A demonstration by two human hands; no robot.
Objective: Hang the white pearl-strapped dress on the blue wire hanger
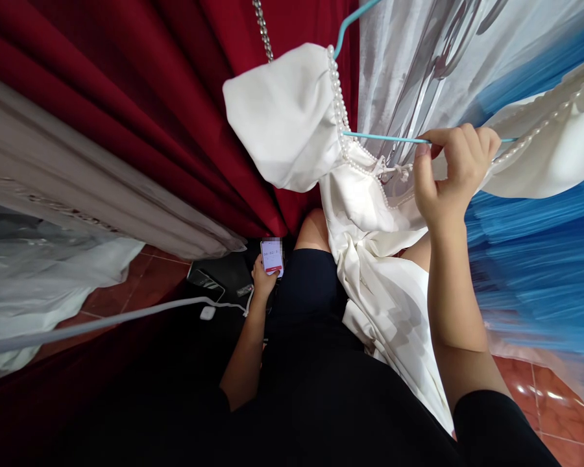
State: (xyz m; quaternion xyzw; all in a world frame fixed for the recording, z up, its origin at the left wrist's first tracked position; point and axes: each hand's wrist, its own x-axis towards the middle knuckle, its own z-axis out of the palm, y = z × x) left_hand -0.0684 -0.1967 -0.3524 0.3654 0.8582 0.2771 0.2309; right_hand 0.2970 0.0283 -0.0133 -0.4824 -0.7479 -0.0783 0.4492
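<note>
My right hand (452,165) is wrapped round the lower bar of a light-blue hanger (387,137). On that hanger hangs a white dress (287,117) with puffed sleeves and a pearl-beaded neckline. Its skirt drapes down over my right leg. Low in the middle, my left hand (264,277) holds a phone (272,256) with its lit screen facing up, the thumb near a red bar at the screen's bottom. The dress sleeve is well above the phone.
A dark red curtain (175,110) hangs ahead, with pale fabric (92,175) to its left. Blue tulle (535,259) fills the right side. A black bag (228,275) and a white cable (141,314) lie left of my legs. Red tiles (111,295) show below.
</note>
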